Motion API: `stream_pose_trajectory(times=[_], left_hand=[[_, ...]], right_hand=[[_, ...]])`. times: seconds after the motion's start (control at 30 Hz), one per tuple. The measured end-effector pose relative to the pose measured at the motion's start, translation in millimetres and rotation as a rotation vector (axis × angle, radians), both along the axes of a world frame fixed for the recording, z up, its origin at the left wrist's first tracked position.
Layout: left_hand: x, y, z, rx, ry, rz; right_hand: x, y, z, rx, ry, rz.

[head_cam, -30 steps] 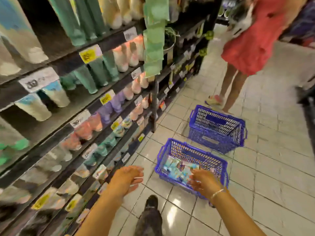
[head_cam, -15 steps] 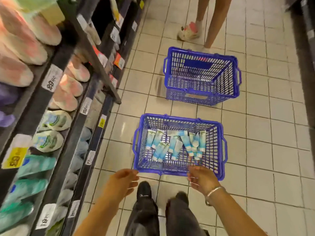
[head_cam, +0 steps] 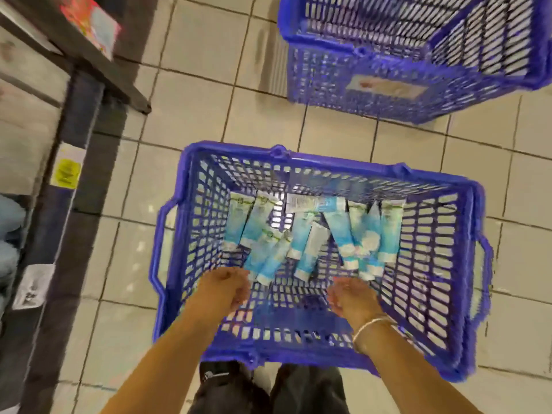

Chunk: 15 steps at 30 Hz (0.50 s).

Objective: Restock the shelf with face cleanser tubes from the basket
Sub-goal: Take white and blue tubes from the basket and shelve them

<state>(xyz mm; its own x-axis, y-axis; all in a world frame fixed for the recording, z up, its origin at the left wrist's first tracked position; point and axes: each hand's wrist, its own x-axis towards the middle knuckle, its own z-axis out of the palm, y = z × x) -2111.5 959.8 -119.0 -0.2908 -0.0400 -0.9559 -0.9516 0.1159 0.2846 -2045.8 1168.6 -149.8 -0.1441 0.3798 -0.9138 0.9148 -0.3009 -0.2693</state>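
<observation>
Face cleanser tubes (head_cam: 310,234), blue and white, lie loose in a jumble on the bottom of the near blue basket (head_cam: 167,234), which stands on the tiled floor (head_cam: 191,109) in front of the person's feet. Most of the tubes sit toward the 12 o'clock half of the basket floor, caps pointing roughly to 6 o'clock, some overlapping. Both hands reach down inside the basket: the left hand (head_cam: 228,286) is at about 7 o'clock of the pile, its fingers loosely curled and holding nothing, just beside the cap ends of the nearest tubes; the right hand (head_cam: 351,295), with a bracelet at the wrist, is at about 5 o'clock, likewise relaxed and empty, close to the tubes on that side. Whether any fingertip already touches a tube is hard to tell through the blur. The step in hand looks like the pick-up, at the start of a restocking round. The next move calls for closing each hand round one or several tubes and lifting them clear of the mesh walls, then turning to the shelf (head_cam: 74,162) at 9 o'clock. A second blue basket (head_cam: 388,94) stands apart at 1 o'clock.
</observation>
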Motion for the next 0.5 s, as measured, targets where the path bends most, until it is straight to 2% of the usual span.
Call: stream_pose_trajectory(times=[0.17, 0.3, 0.5], left_hand=[[3.6, 14.5, -101.9, -0.221, 0.014, -0.162], [2.3, 21.5, -148.7, -0.433, 0.027, -0.479], [14.1, 31.2, -186.4, -0.425, 0.030, -0.582]], right_hand=[[5.5, -1.6, -86.2, 0.111, 0.008, 0.167], [5.5, -4.9, -129.0, 0.136, 0.041, 0.249], [2.1, -10.1, -161.9, 0.147, 0.124, 0.286]])
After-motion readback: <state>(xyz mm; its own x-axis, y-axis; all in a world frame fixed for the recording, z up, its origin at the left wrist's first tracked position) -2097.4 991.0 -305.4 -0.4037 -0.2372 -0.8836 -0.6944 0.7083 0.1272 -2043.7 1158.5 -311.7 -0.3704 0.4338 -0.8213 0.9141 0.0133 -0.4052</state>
